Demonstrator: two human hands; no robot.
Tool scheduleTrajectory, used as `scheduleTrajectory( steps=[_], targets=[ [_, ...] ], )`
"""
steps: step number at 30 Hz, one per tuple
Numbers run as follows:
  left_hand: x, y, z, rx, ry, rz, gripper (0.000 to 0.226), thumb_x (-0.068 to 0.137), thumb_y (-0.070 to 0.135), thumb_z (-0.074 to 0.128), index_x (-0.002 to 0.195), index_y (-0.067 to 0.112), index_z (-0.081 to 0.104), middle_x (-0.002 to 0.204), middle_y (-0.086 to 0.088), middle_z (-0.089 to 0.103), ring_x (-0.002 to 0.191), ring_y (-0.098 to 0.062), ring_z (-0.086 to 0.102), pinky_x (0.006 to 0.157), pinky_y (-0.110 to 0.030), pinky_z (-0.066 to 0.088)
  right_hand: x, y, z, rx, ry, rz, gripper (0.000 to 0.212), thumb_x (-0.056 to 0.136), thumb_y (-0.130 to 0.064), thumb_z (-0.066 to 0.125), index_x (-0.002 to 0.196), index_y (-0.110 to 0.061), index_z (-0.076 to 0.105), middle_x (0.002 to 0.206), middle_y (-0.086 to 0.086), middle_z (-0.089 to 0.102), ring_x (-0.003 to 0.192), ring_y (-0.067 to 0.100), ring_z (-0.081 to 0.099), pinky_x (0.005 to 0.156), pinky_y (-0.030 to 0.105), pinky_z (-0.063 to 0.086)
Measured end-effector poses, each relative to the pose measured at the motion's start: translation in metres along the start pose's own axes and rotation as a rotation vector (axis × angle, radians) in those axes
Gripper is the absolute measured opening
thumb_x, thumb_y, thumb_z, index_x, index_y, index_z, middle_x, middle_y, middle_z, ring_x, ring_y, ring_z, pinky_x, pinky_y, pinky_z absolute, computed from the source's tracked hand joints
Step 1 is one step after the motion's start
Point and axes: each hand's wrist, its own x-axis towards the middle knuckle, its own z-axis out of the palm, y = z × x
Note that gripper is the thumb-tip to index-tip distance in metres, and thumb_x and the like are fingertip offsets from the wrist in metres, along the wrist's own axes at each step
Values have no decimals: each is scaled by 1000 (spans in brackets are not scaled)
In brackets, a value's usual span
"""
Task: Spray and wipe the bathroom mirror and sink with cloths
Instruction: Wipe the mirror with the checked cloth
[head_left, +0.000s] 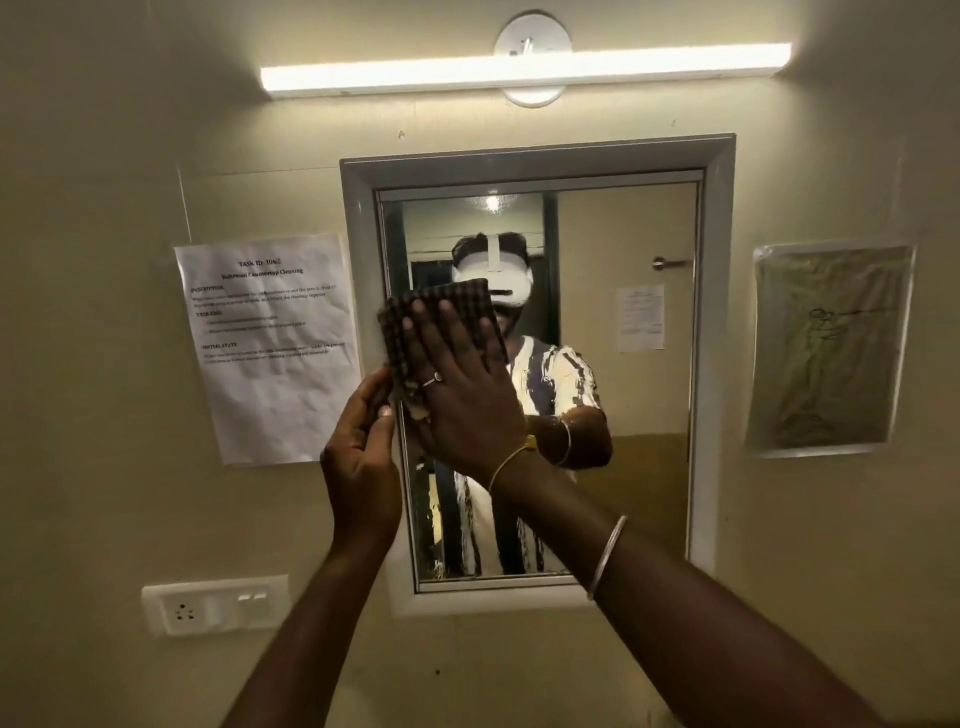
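A framed mirror (623, 415) hangs on the wall straight ahead. A folded brown checked cloth (415, 312) lies flat against its left part. My right hand (462, 384) presses the cloth to the glass with straight, spread fingers and wears a ring. My left hand (363, 447) is just left of it at the mirror's left frame, its fingertips pinching the cloth's lower left edge. The sink and any spray bottle are out of view.
A printed task sheet (270, 343) is taped left of the mirror and a plastic sleeve (831, 348) to its right. A white socket and switch plate (213, 603) sits low on the left. A tube light (524, 70) glows above the mirror.
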Motion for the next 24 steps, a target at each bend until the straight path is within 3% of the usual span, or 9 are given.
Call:
scheduleTrajectory(
  steps=[5, 12, 16, 21, 24],
  targets=[
    [-3, -6, 2, 12, 4, 7, 46, 104, 3, 45, 146, 18, 55, 144, 7, 61, 136, -7, 54, 117, -43, 42, -19, 34, -9, -18, -8, 47, 72, 104, -52, 36, 163, -13, 20, 172, 10, 12, 159, 31, 5, 127, 58, 5],
    [-7, -10, 6, 35, 4, 42, 48, 102, 4, 47, 148, 19, 53, 147, 6, 59, 137, -7, 53, 116, -42, 44, -66, 104, -30, -48, 78, 319, 81, 100, -44, 57, 162, -8, 18, 171, 17, 11, 158, 39, 8, 125, 63, 11],
    [-8, -11, 5, 34, 0, 44, 49, 102, 2, 46, 148, 19, 53, 147, 6, 58, 138, -6, 52, 117, -41, 42, -93, 131, -40, -72, 94, 463, 85, 101, -51, 50, 163, -6, 15, 170, 20, 10, 157, 43, 7, 125, 64, 9],
    [-6, -14, 2, 29, -23, 45, 48, 102, 3, 47, 148, 17, 53, 148, 4, 58, 138, -8, 52, 117, -46, 42, -97, 122, -34, -68, 104, 540, 83, 102, -54, 44, 163, -5, 14, 170, 21, 9, 157, 43, 6, 125, 65, 7],
    [-7, -13, -2, 27, -45, 45, 48, 101, 9, 48, 148, 18, 53, 147, 6, 59, 138, -9, 53, 116, -49, 43, -88, 100, -28, -47, 94, 552, 83, 102, -49, 50, 163, -5, 13, 171, 21, 7, 158, 42, 4, 124, 65, 7]
  ],
)
